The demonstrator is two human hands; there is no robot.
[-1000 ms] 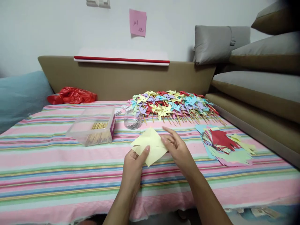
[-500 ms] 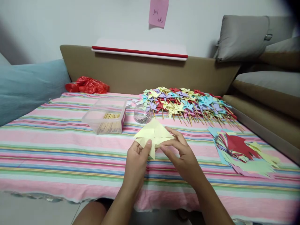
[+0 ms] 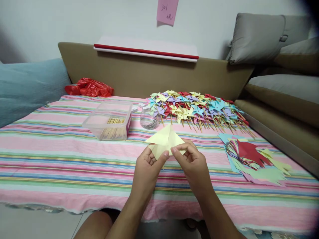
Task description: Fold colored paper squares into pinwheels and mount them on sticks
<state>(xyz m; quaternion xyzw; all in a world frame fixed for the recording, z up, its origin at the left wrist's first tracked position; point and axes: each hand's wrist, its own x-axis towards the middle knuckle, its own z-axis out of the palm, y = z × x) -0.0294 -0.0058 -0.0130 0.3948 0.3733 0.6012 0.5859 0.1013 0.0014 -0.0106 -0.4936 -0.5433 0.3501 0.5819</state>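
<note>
A pale yellow paper pinwheel piece [image 3: 163,137] with slit corners is held up over the striped cloth. My left hand [image 3: 151,162] grips its lower left edge, thumb on top and fingers beneath. My right hand [image 3: 191,157] pinches it at the lower right, its thumb close to the left thumb near the middle of the paper. Some fingers of both hands are hidden behind the sheet. Just beyond the paper stands a clear round container [image 3: 149,120] with small metal pieces in it.
A clear plastic box [image 3: 99,122] of thin wooden sticks [image 3: 115,127] stands at left. Many finished pinwheels [image 3: 196,106] lie heaped at the back right. Cut paper sheets [image 3: 253,154] are stacked at right. A red plastic bag [image 3: 91,88] lies at the back left.
My right hand has shifted its hold, bringing its thumb onto the front of the paper near the centre. The paper has turned a little in my hands, and the camera view has shifted slightly.
</note>
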